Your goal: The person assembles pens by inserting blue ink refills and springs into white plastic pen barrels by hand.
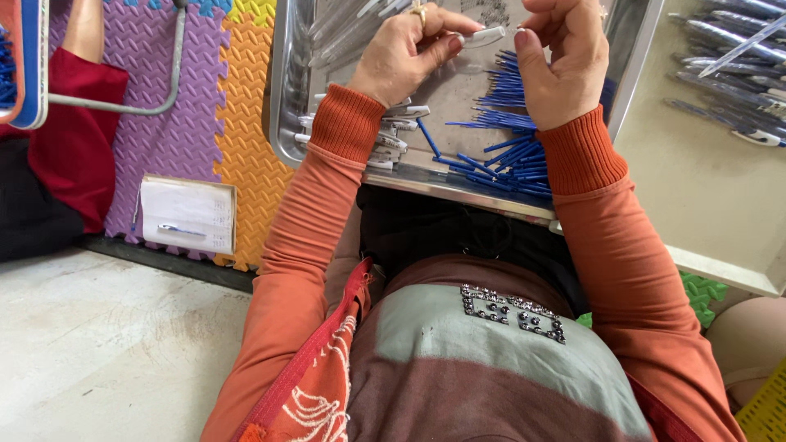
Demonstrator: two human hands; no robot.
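**Fingers pinch a clear pen barrel over the tray**

Fingertips of the left hand close on a clear plastic pen barrel, and the right hand pinches its other end. Both hover above a shiny rectangular metal tray. Thin blue ink refills crowd the tray's near edge; clear pen parts lie left. Bare metal shows between.

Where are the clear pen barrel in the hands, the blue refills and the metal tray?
Pen barrel (483,36), head view, middle of the clear tube between the hands.
Blue refills (512,151), head view, centre of the pile.
Metal tray (282,98), head view, left rim.
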